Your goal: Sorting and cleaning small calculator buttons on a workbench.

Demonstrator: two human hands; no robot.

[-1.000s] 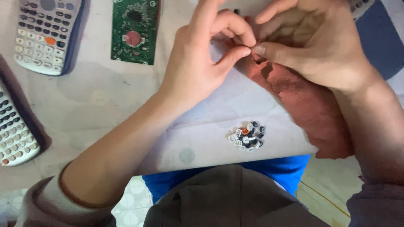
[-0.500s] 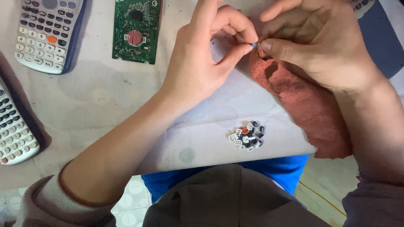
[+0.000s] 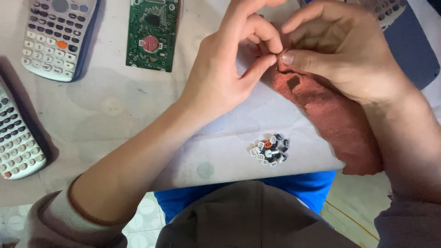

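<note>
The left hand (image 3: 220, 78) and the right hand (image 3: 344, 50) meet fingertip to fingertip over the upper edge of a rust-red terry cloth (image 3: 330, 115) spread on the table (image 3: 115, 105). Both pinch shut at the same spot on the cloth's top corner; whether a small part sits between the fingertips cannot be told. The cloth trails down and right under the right wrist. Just below the hands, on the table's near edge, lies a small heap of white, grey and orange rubber keys (image 3: 269, 150). A green circuit board (image 3: 152, 34) and two grey calculators (image 3: 57, 36) (image 3: 16, 133) lie left.
</note>
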